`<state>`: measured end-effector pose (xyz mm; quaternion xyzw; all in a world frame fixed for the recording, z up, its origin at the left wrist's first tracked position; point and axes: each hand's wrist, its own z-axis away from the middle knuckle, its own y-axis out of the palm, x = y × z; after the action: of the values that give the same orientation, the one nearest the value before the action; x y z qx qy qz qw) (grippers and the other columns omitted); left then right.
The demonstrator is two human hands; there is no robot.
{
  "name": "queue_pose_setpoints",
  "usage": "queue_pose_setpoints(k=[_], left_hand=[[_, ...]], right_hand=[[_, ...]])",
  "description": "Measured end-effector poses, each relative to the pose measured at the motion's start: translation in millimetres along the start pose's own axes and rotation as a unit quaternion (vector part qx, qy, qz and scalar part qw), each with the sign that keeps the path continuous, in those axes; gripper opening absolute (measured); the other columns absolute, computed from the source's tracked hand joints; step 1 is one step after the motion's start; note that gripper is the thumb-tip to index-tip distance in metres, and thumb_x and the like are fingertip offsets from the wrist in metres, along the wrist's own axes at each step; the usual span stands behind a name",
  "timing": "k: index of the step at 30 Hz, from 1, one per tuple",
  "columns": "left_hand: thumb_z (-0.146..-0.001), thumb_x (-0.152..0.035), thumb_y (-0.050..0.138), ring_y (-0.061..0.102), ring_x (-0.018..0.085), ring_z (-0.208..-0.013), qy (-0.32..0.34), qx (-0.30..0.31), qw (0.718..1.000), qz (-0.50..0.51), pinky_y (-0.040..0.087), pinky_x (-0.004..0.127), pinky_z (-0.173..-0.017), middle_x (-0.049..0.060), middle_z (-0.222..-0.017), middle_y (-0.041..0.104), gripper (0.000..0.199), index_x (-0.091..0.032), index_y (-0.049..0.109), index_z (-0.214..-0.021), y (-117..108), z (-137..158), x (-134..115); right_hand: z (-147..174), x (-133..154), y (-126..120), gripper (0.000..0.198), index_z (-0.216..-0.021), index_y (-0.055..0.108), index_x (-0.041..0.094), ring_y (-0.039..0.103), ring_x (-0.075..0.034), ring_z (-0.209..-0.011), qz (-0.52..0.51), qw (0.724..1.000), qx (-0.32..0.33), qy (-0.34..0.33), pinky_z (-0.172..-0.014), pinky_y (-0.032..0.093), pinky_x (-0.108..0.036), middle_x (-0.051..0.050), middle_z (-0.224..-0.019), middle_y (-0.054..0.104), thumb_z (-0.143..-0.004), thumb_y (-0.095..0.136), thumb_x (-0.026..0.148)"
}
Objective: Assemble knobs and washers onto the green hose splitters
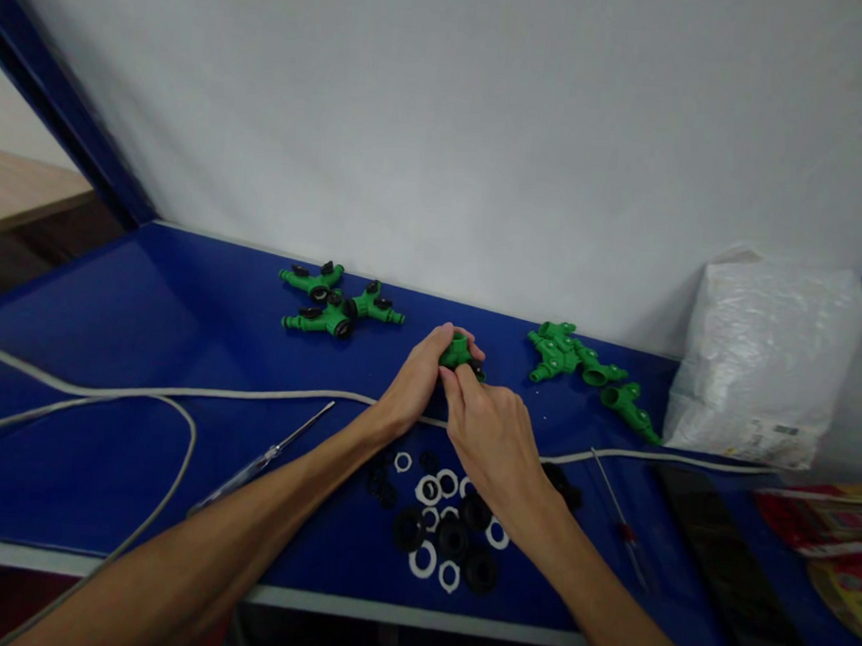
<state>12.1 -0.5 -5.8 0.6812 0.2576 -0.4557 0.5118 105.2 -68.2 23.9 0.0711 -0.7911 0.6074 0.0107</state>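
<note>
Above the middle of the blue table, my left hand (422, 370) is closed round a green plastic hose connector (459, 349), whose round opening faces up. My right hand (485, 415) presses its fingers against the connector's near right side, where a small black part shows; the fingertips are partly hidden. Below my hands lie several white rings (423, 559) and black round caps (451, 537). Green hose splitters with black valve knobs (320, 317) are grouped at the back left. Green splitter bodies without knobs (558, 352) lie at the back right.
A pale cable (234, 394) runs across the table (181, 315) under my arms. One screwdriver (274, 452) lies left, another (627, 534) right. Farther right are a dark flat slab (731, 570), a white plastic-wrapped package (764, 356) and red and yellow packets (830, 523). A wall stands behind.
</note>
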Motion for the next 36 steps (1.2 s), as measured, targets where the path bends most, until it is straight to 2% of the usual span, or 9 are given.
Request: queue_pose_setpoints(k=[12, 19, 26, 29, 32, 34, 36], left_hand=[[-0.097, -0.051, 0.051, 0.065, 0.02, -0.093, 0.018, -0.012, 1.0, -0.019, 0.049, 0.032, -0.095, 0.007, -0.097, 0.071, 0.035, -0.018, 0.063, -0.093, 0, 0, -1], [-0.102, -0.053, 0.043, 0.063, 0.02, -0.103, 0.038, 0.0, 0.996, -0.077, 0.048, 0.031, -0.097, 0.008, -0.108, 0.07, 0.041, -0.018, 0.064, -0.098, -2, 2, 2], [-0.103, -0.058, 0.041, 0.063, 0.019, -0.104, 0.047, -0.017, 0.992, -0.118, 0.046, 0.03, -0.1, 0.007, -0.107, 0.071, 0.046, -0.02, 0.067, -0.102, -3, 4, 3], [-0.102, -0.062, 0.041, 0.064, 0.02, -0.104, 0.05, -0.006, 0.99, -0.13, 0.046, 0.031, -0.102, 0.007, -0.108, 0.071, 0.049, -0.021, 0.068, -0.107, -3, 4, 3], [-0.102, -0.062, 0.04, 0.065, 0.021, -0.106, 0.051, 0.012, 0.989, -0.138, 0.044, 0.033, -0.104, 0.008, -0.109, 0.072, 0.051, -0.02, 0.068, -0.109, -6, 3, 3], [-0.102, -0.062, 0.041, 0.065, 0.022, -0.108, 0.044, 0.02, 0.988, -0.145, 0.044, 0.034, -0.105, 0.009, -0.109, 0.072, 0.052, -0.02, 0.069, -0.11, -8, 1, 4], [-0.102, -0.062, 0.042, 0.064, 0.023, -0.11, 0.039, 0.022, 0.986, -0.159, 0.043, 0.035, -0.106, 0.009, -0.11, 0.073, 0.053, -0.019, 0.071, -0.111, -10, -1, 5]], right_hand=[[-2, -7, -1, 0.036, -0.098, 0.067, 0.018, 0.073, -0.023, -0.064, -0.09, 0.996, 0.021, 0.019, -0.058, 0.033, -0.03, -0.01, -0.079, 0.078, -0.109, 0.037, 0.035], [-1, -8, -4, 0.03, -0.088, 0.062, 0.021, 0.063, -0.019, -0.058, -0.235, 0.97, 0.006, 0.057, -0.06, 0.036, -0.03, -0.003, -0.068, 0.069, -0.103, 0.045, 0.04], [2, -14, -5, 0.036, -0.08, 0.059, 0.022, 0.062, -0.018, -0.056, -0.305, 0.949, 0.005, 0.086, -0.056, 0.039, -0.029, -0.003, -0.067, 0.069, -0.102, 0.047, 0.048], [2, -20, -2, 0.035, -0.085, 0.06, 0.021, 0.068, -0.02, -0.062, -0.267, 0.963, 0.002, 0.046, -0.059, 0.044, -0.029, -0.006, -0.074, 0.073, -0.105, 0.043, 0.046], [2, -26, 3, 0.035, -0.093, 0.062, 0.019, 0.074, -0.025, -0.077, -0.148, 0.987, -0.048, -0.043, -0.066, 0.049, -0.033, -0.013, -0.09, 0.076, -0.108, 0.037, 0.037], [1, -30, 5, 0.035, -0.096, 0.063, 0.018, 0.075, -0.027, -0.084, -0.092, 0.988, -0.081, -0.094, -0.069, 0.053, -0.035, -0.016, -0.097, 0.076, -0.109, 0.035, 0.035], [0, -32, 6, 0.031, -0.1, 0.063, 0.017, 0.075, -0.027, -0.086, -0.078, 0.983, -0.11, -0.126, -0.07, 0.055, -0.035, -0.015, -0.098, 0.075, -0.109, 0.038, 0.034]])
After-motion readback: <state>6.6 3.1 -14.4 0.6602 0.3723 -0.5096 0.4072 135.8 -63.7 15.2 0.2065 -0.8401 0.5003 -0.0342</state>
